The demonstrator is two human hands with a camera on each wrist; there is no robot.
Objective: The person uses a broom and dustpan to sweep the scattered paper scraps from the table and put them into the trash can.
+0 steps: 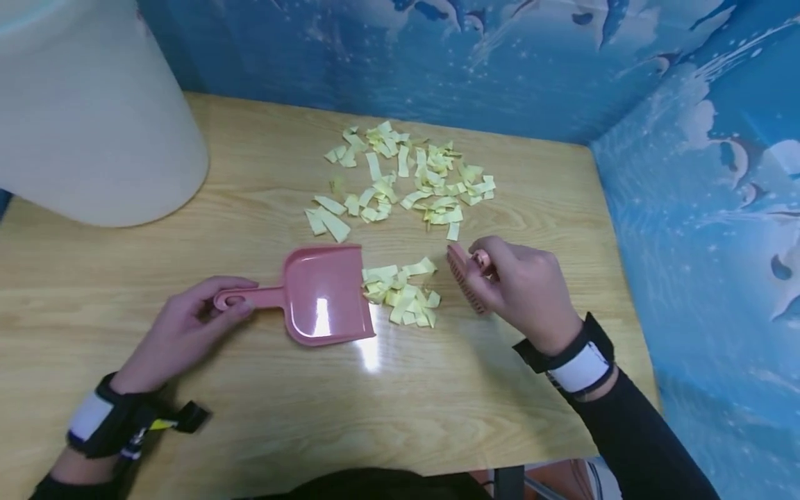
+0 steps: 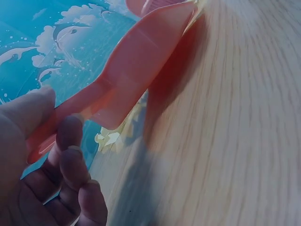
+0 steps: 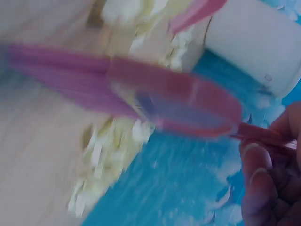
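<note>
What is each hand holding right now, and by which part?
The left hand grips the pink dustpan by its handle; the right hand grips the pink brush by its handle.

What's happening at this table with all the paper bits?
A person sits at a wooden table. The left hand holds the handle of a pink dustpan lying on the table; the right hand grips a small pink brush. A little pile of yellow scraps sits between brush and pan mouth. A larger scatter of scraps lies farther back, and a white bin stands at the left.
</note>
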